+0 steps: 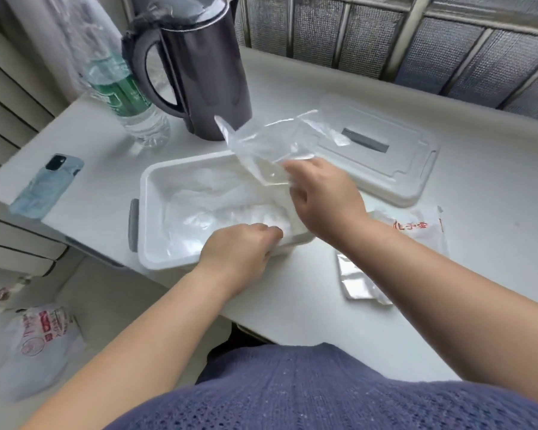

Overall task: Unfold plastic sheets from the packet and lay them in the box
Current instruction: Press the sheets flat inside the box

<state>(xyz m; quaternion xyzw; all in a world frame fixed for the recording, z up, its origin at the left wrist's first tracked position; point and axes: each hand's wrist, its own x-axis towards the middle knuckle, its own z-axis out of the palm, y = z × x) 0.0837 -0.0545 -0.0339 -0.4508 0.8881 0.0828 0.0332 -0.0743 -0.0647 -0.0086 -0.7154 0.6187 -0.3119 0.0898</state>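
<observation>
Right grip [326,200] pinches the near edge of a clear plastic sheet [267,141], fingers curled round it; the sheet rises up and away from the grip, over the far right corner of the white box [146,193]. Left grip [239,248] sits just down-left of the right one, fingers curled onto the crumpled sheets [205,206] lying in the box by its near rim. We cannot tell if it pinches them or only presses. We judge the step as mid-unfold of one sheet, with several already laid in. The next move calls for spreading the held sheet flat, then lowering it leftward from the right grip into the box without dragging out what lies under the left grip. The box holds only crumpled clear plastic, as far as we see. The printed packet [416,231] lies on the desk [479,274] just right of the right wrist, with a folded stack [359,283] nearer us beside the forearm. The box lid [385,156] lies beyond the right grip, off the box.
</observation>
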